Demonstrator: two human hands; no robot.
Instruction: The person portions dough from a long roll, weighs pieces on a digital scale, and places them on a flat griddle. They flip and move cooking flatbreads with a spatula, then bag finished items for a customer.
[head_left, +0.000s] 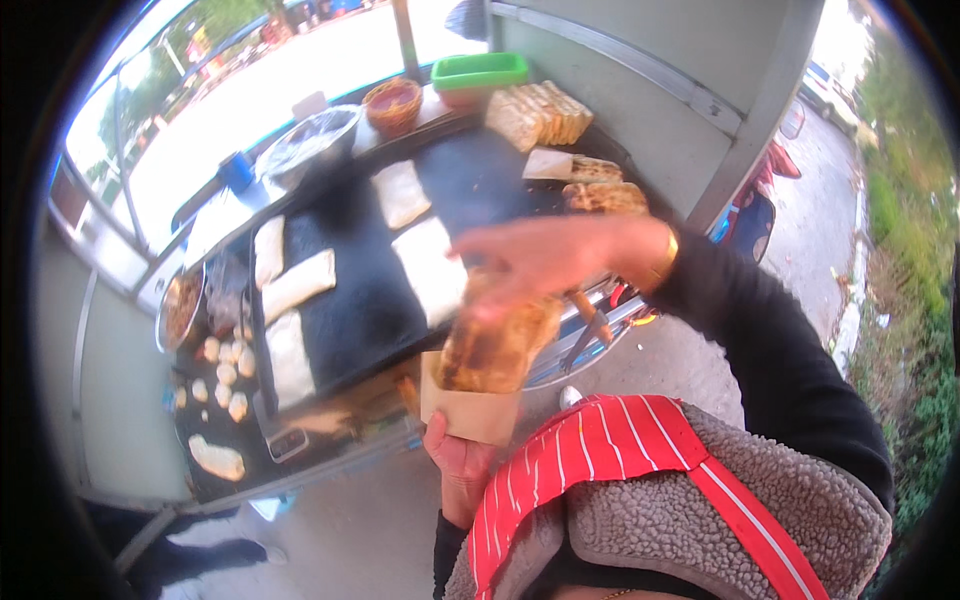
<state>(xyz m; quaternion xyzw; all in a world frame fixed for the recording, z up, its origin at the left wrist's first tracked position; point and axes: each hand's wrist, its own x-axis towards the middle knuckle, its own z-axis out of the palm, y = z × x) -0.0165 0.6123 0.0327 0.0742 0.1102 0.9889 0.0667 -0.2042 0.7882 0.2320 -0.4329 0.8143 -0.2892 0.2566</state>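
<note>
A browned flatbread (495, 349) stands partly inside a brown paper sleeve (471, 405), which my left hand (457, 454) grips from below at the griddle's near edge. Above the bread's upper end is my right hand (555, 251), blurred and palm down; whether its fingers touch the bread or hold anything is hard to tell. On the black griddle (367, 292) lie several pale, flat dough pieces, among them a large one (431, 270) just left of my right hand. Browned flatbreads (606, 198) rest at the griddle's right side, one partly in a paper sleeve (547, 164).
Behind the griddle stand a lined bowl (311, 142), a wicker basket (393, 105), a green plastic basin (480, 71) and a row of stacked flatbreads (536, 112). Dough balls (226, 373) and a bowl of filling (181, 309) are at left. A metal-framed wall (637, 90) bounds the right.
</note>
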